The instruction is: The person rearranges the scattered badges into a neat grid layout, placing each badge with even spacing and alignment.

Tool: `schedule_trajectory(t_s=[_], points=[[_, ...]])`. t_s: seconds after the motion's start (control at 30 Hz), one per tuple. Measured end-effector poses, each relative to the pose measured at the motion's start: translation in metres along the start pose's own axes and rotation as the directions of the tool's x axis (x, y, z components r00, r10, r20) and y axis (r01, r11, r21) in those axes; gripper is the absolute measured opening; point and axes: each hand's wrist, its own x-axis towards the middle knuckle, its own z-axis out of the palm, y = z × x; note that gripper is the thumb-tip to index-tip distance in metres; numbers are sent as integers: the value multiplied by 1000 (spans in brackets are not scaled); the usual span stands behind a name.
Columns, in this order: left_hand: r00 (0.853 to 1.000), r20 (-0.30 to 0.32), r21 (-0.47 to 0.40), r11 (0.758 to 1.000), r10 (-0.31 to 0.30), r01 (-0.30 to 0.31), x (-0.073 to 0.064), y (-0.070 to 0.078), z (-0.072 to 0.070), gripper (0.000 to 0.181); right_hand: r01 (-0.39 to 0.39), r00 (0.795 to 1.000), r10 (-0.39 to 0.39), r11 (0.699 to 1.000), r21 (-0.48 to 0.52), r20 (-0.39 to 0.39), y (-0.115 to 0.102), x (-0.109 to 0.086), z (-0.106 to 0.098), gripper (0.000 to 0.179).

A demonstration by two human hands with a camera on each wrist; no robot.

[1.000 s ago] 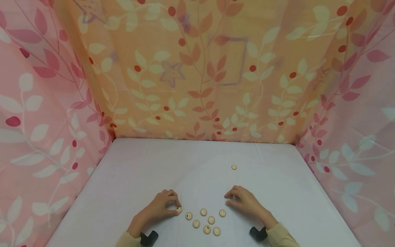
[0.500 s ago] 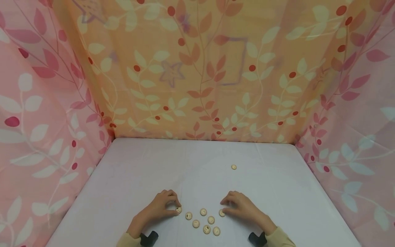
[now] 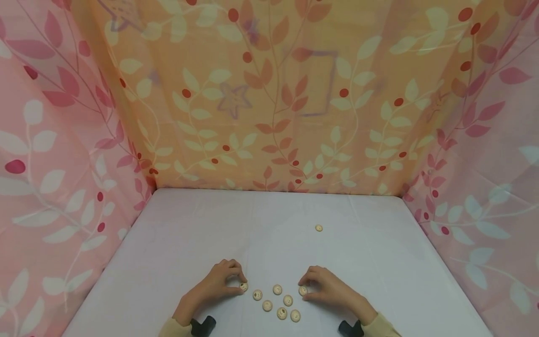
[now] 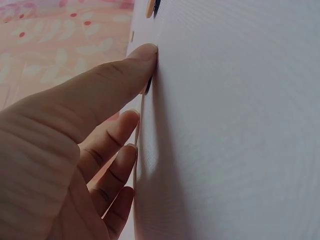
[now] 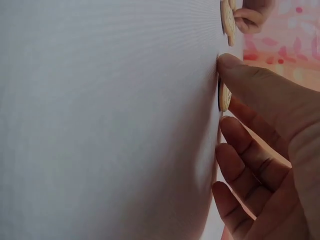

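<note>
Several round, pale wooden buttons lie on the white table. In the head view my left hand (image 3: 222,280) pinches the leftmost button (image 3: 244,286) between thumb and forefinger, down on the tabletop. The left wrist view shows the thumb (image 4: 117,75) against the cloth, mostly hiding that button. My right hand (image 3: 328,285) has thumb and forefinger on either side of the rightmost button (image 3: 303,290) of the group. That button (image 5: 225,97) shows behind the thumb in the right wrist view. Its other fingers are bent beside the table surface.
Between the hands lie more buttons, among them an upper one (image 3: 277,289) and a lower one (image 3: 295,316). A lone button (image 3: 318,228) sits farther back on the table (image 3: 202,224). Patterned curtains (image 3: 269,93) enclose the back and both sides.
My right hand has come down and toward me, and its thumb and forefinger now close around the rightmost button of the group. My left hand has stayed in place on its button.
</note>
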Motion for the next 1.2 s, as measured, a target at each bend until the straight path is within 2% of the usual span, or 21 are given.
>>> schedule_trajectory(t_s=[0.53, 0.8, 1.2], points=[[1000, -16, -5, 1000, 14, -14, 0, -1, 1, 17, 8, 1000, -9, 999, 31, 23, -4, 1, -2, 20], [1000, -11, -2, 1000, 13, -13, 0, -1, 1, 16, 44, 999, -44, 999, -5, -26, 3, 0, -5, 20], [1000, -14, -24, 1000, 20, -20, -1, -1, 1, 16, 53, 996, -52, 998, 18, -79, 22, 1, -17, 21]])
